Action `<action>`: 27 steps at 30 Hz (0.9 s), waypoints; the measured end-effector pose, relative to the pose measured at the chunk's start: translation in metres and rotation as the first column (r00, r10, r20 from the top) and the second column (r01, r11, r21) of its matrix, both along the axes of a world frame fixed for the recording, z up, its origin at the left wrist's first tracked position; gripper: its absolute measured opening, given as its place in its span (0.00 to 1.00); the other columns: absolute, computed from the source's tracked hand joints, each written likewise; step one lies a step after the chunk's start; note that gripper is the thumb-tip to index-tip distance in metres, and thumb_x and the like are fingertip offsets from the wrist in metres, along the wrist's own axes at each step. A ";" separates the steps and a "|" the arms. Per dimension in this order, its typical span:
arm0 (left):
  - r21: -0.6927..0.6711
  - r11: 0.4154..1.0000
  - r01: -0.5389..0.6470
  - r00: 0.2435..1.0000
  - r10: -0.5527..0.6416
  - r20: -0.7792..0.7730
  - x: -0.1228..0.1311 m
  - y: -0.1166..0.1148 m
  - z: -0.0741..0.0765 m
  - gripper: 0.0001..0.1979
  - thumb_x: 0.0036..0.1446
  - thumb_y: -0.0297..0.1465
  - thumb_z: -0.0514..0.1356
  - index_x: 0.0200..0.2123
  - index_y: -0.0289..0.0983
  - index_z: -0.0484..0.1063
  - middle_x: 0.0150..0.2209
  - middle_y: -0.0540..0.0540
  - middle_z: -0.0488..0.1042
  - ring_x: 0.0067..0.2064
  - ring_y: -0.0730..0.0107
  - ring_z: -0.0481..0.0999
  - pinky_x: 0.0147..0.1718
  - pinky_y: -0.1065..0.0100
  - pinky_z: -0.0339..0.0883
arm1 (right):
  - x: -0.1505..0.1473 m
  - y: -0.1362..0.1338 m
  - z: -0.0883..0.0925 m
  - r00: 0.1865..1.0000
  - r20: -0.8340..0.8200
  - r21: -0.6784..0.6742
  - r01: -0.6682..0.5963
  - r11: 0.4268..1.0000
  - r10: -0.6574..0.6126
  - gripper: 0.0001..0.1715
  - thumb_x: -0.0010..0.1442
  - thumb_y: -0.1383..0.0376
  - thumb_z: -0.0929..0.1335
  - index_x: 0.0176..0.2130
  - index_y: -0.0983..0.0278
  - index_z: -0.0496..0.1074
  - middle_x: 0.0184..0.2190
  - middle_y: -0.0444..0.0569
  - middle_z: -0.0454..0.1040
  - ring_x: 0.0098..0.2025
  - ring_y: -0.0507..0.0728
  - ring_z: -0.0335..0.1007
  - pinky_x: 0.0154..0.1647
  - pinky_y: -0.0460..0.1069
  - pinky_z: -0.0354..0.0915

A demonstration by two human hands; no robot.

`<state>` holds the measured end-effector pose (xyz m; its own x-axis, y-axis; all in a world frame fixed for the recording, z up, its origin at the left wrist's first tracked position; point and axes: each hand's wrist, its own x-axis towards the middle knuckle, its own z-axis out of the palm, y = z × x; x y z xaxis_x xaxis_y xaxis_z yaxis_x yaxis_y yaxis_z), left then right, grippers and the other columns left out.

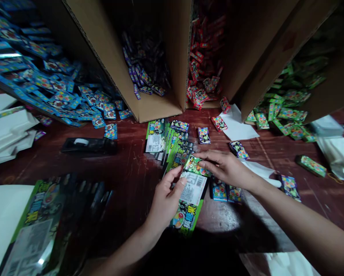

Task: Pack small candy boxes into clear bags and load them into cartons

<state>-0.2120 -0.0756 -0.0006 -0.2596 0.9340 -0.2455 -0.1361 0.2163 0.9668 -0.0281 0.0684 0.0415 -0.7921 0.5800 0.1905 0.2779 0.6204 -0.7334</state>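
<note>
My left hand (pixel 167 195) is closed on the left edge of a printed candy bag (pixel 191 188), green and black with a white barcode label. Thumb and fingers of my right hand (pixel 227 168) are closed on a small green candy box (pixel 192 164) at the bag's upper end. Whether the box is inside the bag or on top of it, I cannot tell. A fanned stack of similar bags (pixel 154 138) lies just beyond my hands. Two blue and purple candy boxes (pixel 218 190) sit side by side near my right wrist, partly hidden.
Cardboard cartons (pixel 160 111) along the back hold heaps of blue boxes (pixel 59 96), purple boxes (pixel 143 78), red boxes (pixel 199 96) and green boxes (pixel 292 115). A black tape dispenser-like object (pixel 88 145) lies left. More printed bags (pixel 36 226) are at front left.
</note>
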 end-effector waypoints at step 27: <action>-0.038 0.998 0.047 0.999 -0.048 -0.025 -0.013 -0.028 0.005 0.20 0.62 0.38 0.64 0.55 0.39 0.75 0.51 0.43 0.79 0.50 0.59 0.79 0.48 0.62 0.74 | -0.015 -0.015 0.006 0.990 0.065 -0.100 -0.115 0.988 0.122 0.13 0.69 0.61 0.67 0.52 0.56 0.76 0.44 0.45 0.80 0.46 0.55 0.76 0.48 0.53 0.71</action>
<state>-0.2248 -0.1034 0.0040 -0.2220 0.9356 -0.2747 -0.1002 0.2583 0.9609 -0.0430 0.0535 0.0478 -0.8659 0.4938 0.0800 0.2596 0.5803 -0.7719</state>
